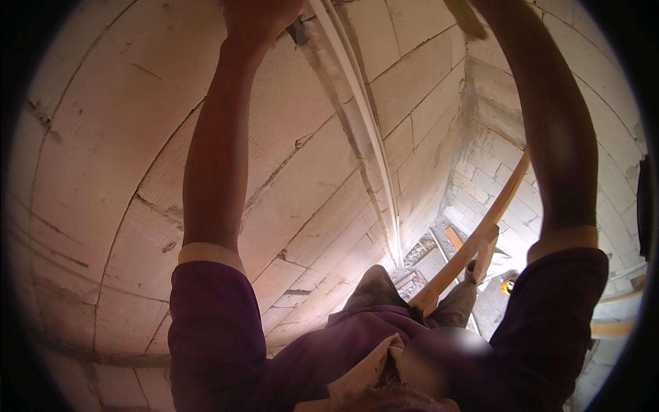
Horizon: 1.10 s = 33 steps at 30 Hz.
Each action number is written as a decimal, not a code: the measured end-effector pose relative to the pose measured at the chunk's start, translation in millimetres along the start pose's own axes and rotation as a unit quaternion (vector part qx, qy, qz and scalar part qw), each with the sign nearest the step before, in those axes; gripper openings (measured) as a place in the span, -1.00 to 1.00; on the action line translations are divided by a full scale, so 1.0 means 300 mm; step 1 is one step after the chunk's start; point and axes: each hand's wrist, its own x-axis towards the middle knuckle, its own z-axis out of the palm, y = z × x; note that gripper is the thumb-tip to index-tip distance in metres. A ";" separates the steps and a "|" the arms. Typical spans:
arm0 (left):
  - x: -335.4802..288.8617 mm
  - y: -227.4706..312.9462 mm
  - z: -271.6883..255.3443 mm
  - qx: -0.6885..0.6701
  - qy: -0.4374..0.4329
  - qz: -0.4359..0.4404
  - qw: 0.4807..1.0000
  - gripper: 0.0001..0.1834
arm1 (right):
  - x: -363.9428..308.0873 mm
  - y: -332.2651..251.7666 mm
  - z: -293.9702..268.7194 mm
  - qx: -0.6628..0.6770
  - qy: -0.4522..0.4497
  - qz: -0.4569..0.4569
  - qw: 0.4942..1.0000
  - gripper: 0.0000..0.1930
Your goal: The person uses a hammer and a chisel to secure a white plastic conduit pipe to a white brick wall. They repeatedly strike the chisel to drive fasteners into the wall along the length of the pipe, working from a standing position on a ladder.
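My left hand (262,12) is raised at the top edge, against the block wall (302,178). It looks closed, though the frame cuts off its fingers. A small dark piece (298,31) shows just beside it, at the edge of a groove cut in the wall; I cannot make out what it is. White pipes (362,96) run down along this groove, close to the right of that hand. My right forearm (559,137) reaches up past the top edge, and the hand itself is out of frame. Near that wrist, a brownish stick-like piece (466,18) juts in from above.
A long wooden beam (473,237) slants up from beside my body toward the wall corner at right. Below lie rubble (415,254), an orange-brown piece (454,238) and a small round orange item (506,286) on the floor. More timber (613,329) shows at far right.
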 end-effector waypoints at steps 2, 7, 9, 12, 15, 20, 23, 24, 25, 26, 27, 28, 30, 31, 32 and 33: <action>0.032 0.011 -0.030 -0.011 -0.052 0.006 0.999 -0.78 | -0.042 -0.066 -0.015 -0.079 -0.139 0.067 0.985 -0.52; 0.053 -0.017 0.008 -0.020 -0.056 -0.013 0.998 -0.78 | -0.023 -0.101 -0.110 0.085 0.008 0.113 0.990 -0.54; 0.045 -0.010 -0.013 -0.033 -0.055 -0.013 0.998 -0.78 | -0.052 -0.069 -0.032 0.014 -0.070 0.066 0.995 -0.54; 0.062 -0.004 -0.001 -0.037 -0.021 -0.042 0.998 -0.75 | 0.058 0.051 0.023 -0.079 -0.054 -0.056 0.994 -0.56; 0.040 0.003 -0.038 0.003 -0.041 -0.072 0.997 -0.72 | -0.001 -0.059 -0.133 0.125 -0.015 0.034 0.991 -0.58; 0.058 0.040 -0.033 0.050 -0.173 -0.076 0.981 -0.59 | -0.023 -0.019 -0.084 0.124 0.072 0.007 0.990 -0.57; 0.083 -0.012 -0.034 0.122 -0.220 -0.063 0.966 -0.61 | -0.016 -0.015 -0.028 -0.099 -0.136 0.026 0.985 -0.52; 0.082 0.016 0.002 0.088 -0.195 -0.057 0.975 -0.59 | -0.037 0.028 -0.061 -0.127 -0.079 -0.019 0.989 -0.53; 0.063 0.015 0.025 0.067 -0.174 -0.060 0.981 -0.57 | -0.055 -0.005 -0.105 -0.072 -0.069 0.052 0.994 -0.53; 0.053 -0.152 -0.076 0.144 -0.129 -0.086 0.977 -0.54 | 0.016 -0.112 -0.042 0.063 -0.063 0.060 0.994 -0.54; 0.050 -0.112 -0.049 0.090 -0.095 -0.084 0.988 -0.52 | 0.044 -0.109 -0.096 0.049 -0.013 0.126 0.991 -0.53; 0.040 -0.068 -0.021 0.037 -0.061 -0.083 0.994 -0.50 | 0.015 -0.076 -0.152 0.139 0.010 0.100 0.985 -0.54; 0.047 0.010 -0.003 -0.005 -0.063 -0.073 0.995 -0.46 | 0.034 -0.039 -0.184 0.093 0.026 0.197 0.976 -0.55; 0.058 0.048 -0.010 0.005 -0.097 -0.061 0.993 -0.44 | 0.015 -0.020 -0.205 0.074 0.018 0.179 0.981 -0.55; 0.063 0.027 -0.045 0.047 -0.127 -0.057 0.989 -0.42 | -0.007 -0.035 -0.174 0.082 0.001 0.144 0.986 -0.55; 0.068 -0.004 -0.065 0.058 -0.134 -0.066 0.987 -0.37 | -0.015 -0.042 -0.137 0.088 -0.016 0.110 0.990 -0.55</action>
